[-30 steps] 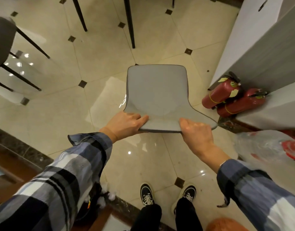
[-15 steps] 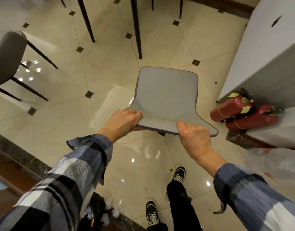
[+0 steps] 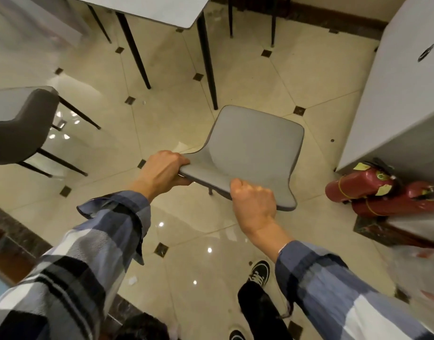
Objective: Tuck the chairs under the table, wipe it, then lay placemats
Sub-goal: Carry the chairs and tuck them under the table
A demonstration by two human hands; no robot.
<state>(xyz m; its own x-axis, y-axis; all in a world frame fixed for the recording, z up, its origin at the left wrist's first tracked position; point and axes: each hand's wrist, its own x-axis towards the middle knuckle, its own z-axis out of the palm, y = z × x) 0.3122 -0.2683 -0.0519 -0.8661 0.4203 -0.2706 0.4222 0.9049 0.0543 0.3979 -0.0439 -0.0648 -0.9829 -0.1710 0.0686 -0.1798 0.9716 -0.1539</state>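
Observation:
A grey chair stands on the tiled floor in front of me, seen from above, its seat pointing toward the table. My left hand grips the left end of its backrest top edge. My right hand grips the right part of the same edge. The white table with thin black legs sits at the top of the view, its near corner just beyond the chair's seat. A second grey chair stands at the left, apart from the table.
Two red fire extinguishers lie on the floor at the right, against a white cabinet. A dark marble border runs along the lower left. My feet are below the chair.
The chair has moved forward and to the right, closer to the table, with both hands still on its backrest. I have stepped forward, and the table top has come into view.

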